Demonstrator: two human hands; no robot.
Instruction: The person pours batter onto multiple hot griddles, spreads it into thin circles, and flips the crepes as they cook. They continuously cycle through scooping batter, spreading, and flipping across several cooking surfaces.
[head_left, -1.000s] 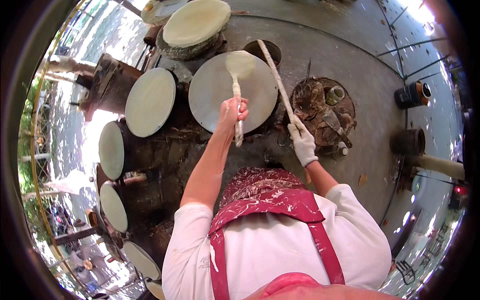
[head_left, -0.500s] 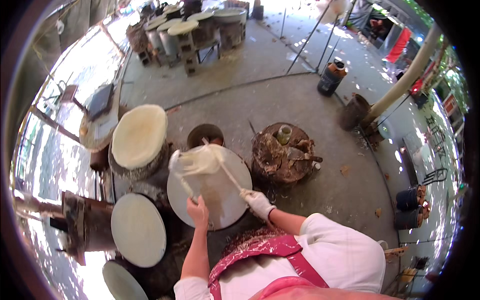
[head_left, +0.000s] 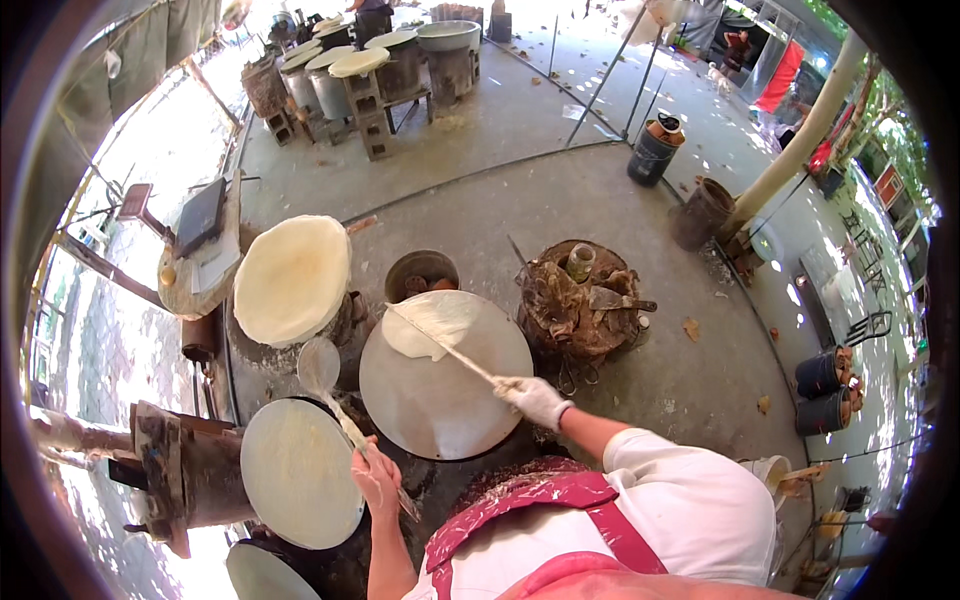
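Observation:
My bare left hand (head_left: pixel 376 480) is closed round the handle of a ladle (head_left: pixel 320 366), its round bowl hanging between two griddles on the left. In my white-gloved right hand (head_left: pixel 535 402) is a long thin stick (head_left: pixel 455 354). The far part of the stick lies across a pale pool of batter (head_left: pixel 440 318) at the back of the round griddle (head_left: pixel 440 415) in front of me. A second griddle (head_left: pixel 300 475), coated with a pale thin layer, sits beside my left hand. Whether the stick has a wider head is unclear.
A thick pale round stack (head_left: pixel 292 280) stands at the back left. Behind the middle griddle is a metal pot (head_left: pixel 422 268). To the right, a dark stump (head_left: pixel 578 340) bears a glass jar (head_left: pixel 580 264) and a scraper (head_left: pixel 620 301). Several buckets (head_left: pixel 655 150) stand farther off.
The ladle has swung left and back off the middle griddle. Batter now lies on that griddle in a flat pool, under the stick. My view has shifted slightly.

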